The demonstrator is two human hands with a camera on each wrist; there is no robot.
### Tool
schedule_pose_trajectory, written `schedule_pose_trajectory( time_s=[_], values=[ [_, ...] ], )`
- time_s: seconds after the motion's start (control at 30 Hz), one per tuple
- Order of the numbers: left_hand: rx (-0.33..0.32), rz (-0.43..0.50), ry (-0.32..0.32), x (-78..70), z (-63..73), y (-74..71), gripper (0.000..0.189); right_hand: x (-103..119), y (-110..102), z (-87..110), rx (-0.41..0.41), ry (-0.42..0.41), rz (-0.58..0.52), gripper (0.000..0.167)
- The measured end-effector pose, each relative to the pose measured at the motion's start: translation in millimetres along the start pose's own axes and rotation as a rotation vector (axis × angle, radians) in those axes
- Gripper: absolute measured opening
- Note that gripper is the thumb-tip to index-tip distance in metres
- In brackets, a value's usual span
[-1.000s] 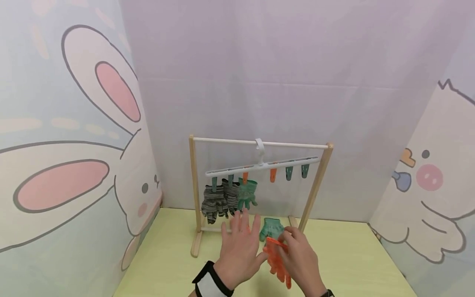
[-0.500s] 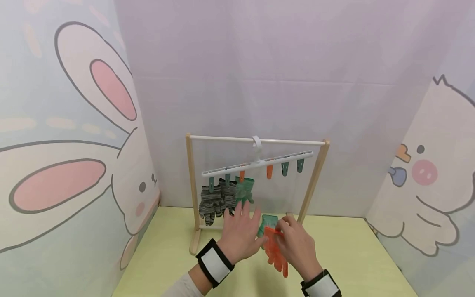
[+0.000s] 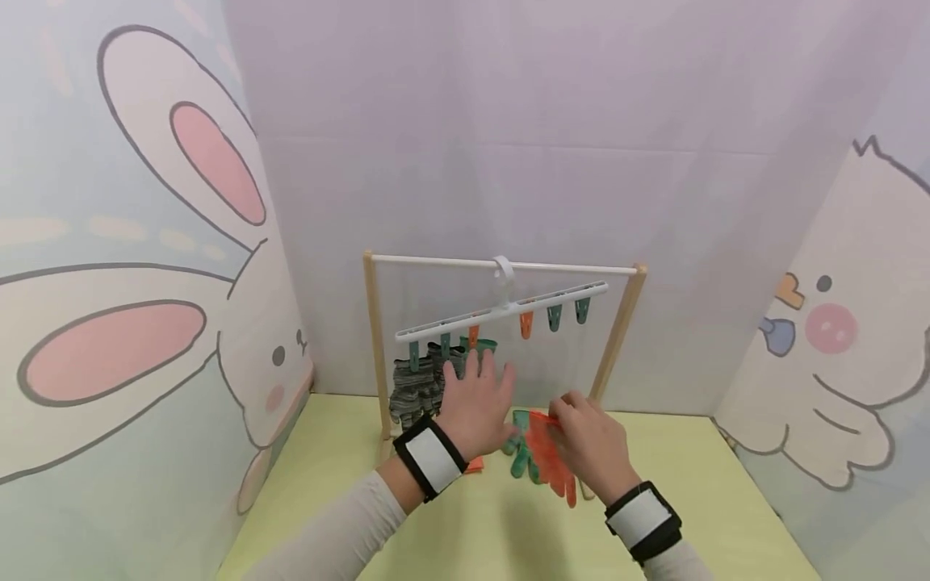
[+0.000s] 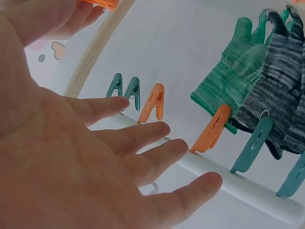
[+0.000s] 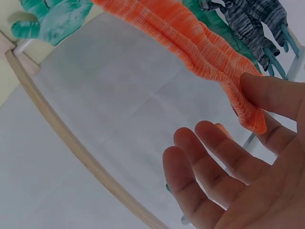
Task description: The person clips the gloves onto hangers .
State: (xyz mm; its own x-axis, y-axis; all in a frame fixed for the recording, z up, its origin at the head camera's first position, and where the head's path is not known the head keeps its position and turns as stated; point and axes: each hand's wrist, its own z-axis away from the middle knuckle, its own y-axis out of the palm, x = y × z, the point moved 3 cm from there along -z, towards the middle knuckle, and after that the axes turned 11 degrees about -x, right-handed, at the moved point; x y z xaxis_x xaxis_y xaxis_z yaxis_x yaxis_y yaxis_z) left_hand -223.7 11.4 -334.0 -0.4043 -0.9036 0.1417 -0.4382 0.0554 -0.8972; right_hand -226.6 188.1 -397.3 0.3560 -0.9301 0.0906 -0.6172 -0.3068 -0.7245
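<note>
My right hand [image 3: 592, 444] pinches an orange knitted glove [image 3: 548, 453] by its cuff between thumb and forefinger, and the glove's fingers dangle down. My left hand [image 3: 475, 410] is raised with fingers spread in front of the hanger, holding nothing. In the left wrist view, a green glove [image 4: 233, 71] hangs from an orange clip [image 4: 212, 129], beside grey-black striped gloves [image 4: 271, 76] on teal clips. To the right on the white clip hanger [image 3: 501, 311] are another orange clip [image 3: 526, 324] and two teal clips [image 3: 555, 317], with nothing in them.
A wooden rack with a white top bar [image 3: 436, 261] carries the tilted hanger by its hook. Another green glove [image 3: 519, 464] lies on the yellow table [image 3: 327, 484] behind the held glove. Something orange [image 3: 475, 465] shows under my left wrist. Printed cloth walls surround the table.
Both hands have moved up and forward toward the hanger. The orange glove has risen with my right hand. My left hand now covers much of the hanging green glove.
</note>
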Motion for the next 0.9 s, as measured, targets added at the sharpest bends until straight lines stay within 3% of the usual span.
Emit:
schedule_pose_trajectory(
  time_s=[0.3,0.47,0.57,0.73,0.9],
  values=[
    [0.043,-0.16,0.037,5.1,-2.2,3.5,0.093,2,4,-11.1,0.012,-0.121,0.09,0.011],
    [0.099,-0.173,0.057,1.4,-0.6,9.8,0.095,1,6,-18.5,0.023,-0.205,0.183,0.008],
    [0.071,-0.173,0.062,-1.7,-0.9,10.4,0.096,-2,5,-27.8,0.014,-0.22,0.192,0.007],
    [0.003,-0.224,0.083,-4.3,-3.5,11.3,0.095,-4,-3,-47.9,-0.017,-0.184,0.11,0.006],
    [-0.001,-0.268,0.088,-2.9,-4.4,7.4,0.092,-6,-5,-58.8,-0.024,-0.199,0.088,0.007]
  ],
)
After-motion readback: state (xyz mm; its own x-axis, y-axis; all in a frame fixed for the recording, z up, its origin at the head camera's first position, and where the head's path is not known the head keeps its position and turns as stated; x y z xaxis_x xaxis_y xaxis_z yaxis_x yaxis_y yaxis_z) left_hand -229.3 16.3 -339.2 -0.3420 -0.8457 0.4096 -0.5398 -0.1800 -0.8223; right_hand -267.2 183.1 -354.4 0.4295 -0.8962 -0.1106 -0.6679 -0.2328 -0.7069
